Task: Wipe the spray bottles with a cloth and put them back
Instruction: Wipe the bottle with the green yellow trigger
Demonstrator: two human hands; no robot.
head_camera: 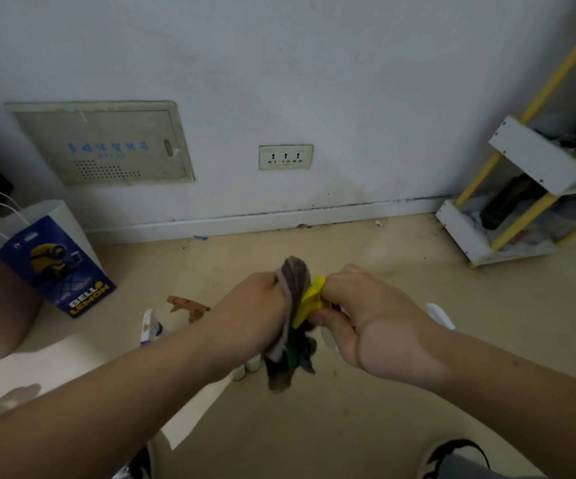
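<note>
Spray bottle, yellow-headed, hangs above the floor, its top gripped by the right hand to steady it while the left hand clutches the grey cloth against what seems its green body.

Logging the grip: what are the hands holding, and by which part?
The left hand grips the grey cloth bunched against the spray bottle; the right hand holds that bottle by its yellow spray head.

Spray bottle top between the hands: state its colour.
Yellow; the spray bottle top shows best in the head view.
</note>
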